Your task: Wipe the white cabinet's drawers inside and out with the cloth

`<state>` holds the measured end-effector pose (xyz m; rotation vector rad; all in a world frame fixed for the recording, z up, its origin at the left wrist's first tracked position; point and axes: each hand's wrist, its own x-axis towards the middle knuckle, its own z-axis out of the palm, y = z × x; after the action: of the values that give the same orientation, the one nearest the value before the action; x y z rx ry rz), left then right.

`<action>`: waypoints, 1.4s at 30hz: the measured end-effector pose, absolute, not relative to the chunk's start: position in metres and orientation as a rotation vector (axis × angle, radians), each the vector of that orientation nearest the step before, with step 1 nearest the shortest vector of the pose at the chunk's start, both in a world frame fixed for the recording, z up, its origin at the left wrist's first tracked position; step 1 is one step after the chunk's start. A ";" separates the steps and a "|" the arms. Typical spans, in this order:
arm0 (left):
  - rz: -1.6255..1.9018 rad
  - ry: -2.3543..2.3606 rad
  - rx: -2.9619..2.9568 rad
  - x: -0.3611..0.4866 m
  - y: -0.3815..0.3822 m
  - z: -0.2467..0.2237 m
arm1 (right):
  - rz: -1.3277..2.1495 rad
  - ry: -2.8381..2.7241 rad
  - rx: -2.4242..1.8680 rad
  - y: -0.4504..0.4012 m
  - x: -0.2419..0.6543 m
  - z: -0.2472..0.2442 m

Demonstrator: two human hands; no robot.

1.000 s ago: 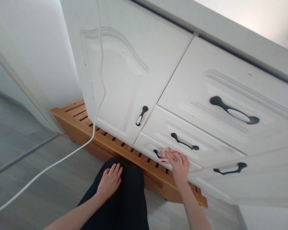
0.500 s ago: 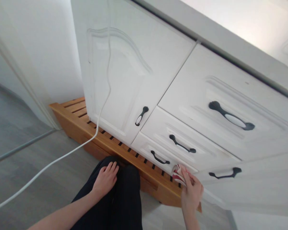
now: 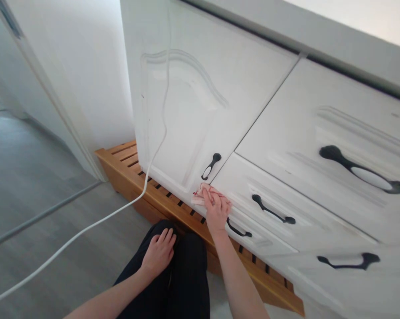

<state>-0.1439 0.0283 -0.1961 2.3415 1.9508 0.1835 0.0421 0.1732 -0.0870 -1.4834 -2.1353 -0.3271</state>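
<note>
One pink cloth [image 3: 198,200] touches the cabinet [image 3: 253,115], fingers of the right hand [image 3: 216,213] clasping it (left hand [image 3: 158,254] spread on a knee [image 3: 157,225]).

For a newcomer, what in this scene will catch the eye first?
The white cabinet with moulded panels and curved black handles fills most of the right side. The right hand holds a crumpled pink-and-white cloth below the handle of the white arched-panel door. A white cable runs down before this door, then across the brown slatted wooden platform toward the lower left.
</note>
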 end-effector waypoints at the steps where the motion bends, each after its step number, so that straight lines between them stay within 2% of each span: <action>1: 0.187 1.950 2.341 -0.144 0.028 -0.196 | -0.346 -2.209 -1.436 0.171 0.045 -0.087; 5: 0.181 1.925 2.365 -0.143 0.029 -0.199 | -0.386 -2.481 -1.273 0.160 0.050 -0.084; 13: 0.171 1.934 2.421 -0.143 0.028 -0.198 | -0.484 -2.529 -1.325 0.159 0.052 -0.065; 22: 0.208 1.925 2.443 -0.148 0.027 -0.197 | -0.549 -2.250 -1.906 0.086 0.175 -0.049; 30: 0.192 1.919 2.426 -0.143 0.029 -0.198 | -0.768 -2.024 -2.071 0.021 0.282 -0.088; 33: 0.202 1.924 2.406 -0.141 0.029 -0.199 | -0.638 -1.982 -1.918 0.028 0.255 -0.083; 38: 0.213 1.928 2.372 -0.136 0.029 -0.198 | -0.572 -1.908 -1.342 0.100 0.133 -0.051; 42: 0.204 1.928 2.378 -0.137 0.028 -0.199 | -0.533 -1.949 -1.285 0.167 0.071 -0.075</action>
<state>-0.1373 0.0278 -0.1986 2.3777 1.9282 0.2037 0.0707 0.1666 -0.0751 -1.2853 -1.9495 -0.5328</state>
